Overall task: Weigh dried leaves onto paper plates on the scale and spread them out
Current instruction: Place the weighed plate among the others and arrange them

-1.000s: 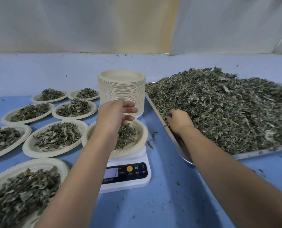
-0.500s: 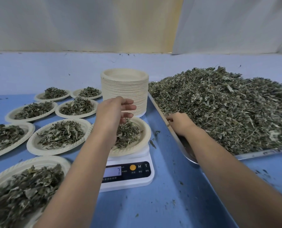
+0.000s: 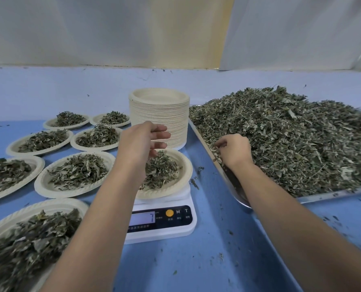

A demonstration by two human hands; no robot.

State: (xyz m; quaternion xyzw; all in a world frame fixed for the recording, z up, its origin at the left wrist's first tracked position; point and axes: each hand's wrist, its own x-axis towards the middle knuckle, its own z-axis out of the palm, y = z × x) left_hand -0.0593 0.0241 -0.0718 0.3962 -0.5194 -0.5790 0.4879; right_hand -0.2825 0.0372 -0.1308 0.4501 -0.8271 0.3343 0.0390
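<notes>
A white digital scale (image 3: 167,226) reads 7 and carries a paper plate (image 3: 185,175) with a small heap of dried leaves (image 3: 160,169). My left hand (image 3: 139,144) hovers just above that plate, fingers loosely extended toward the right, holding nothing I can see. My right hand (image 3: 234,150) is at the near left edge of the big leaf pile (image 3: 291,135) on a metal tray (image 3: 333,194), its fingers curled and pinching some leaves.
A tall stack of empty paper plates (image 3: 159,121) stands behind the scale. Several filled plates (image 3: 76,173) lie to the left on the blue table (image 3: 207,260). Leaf crumbs are scattered on the table. A pale wall rises at the back.
My right hand has lifted a little and curled around leaves at the pile's edge. My left hand stays over the plate on the scale, fingers slightly more spread.
</notes>
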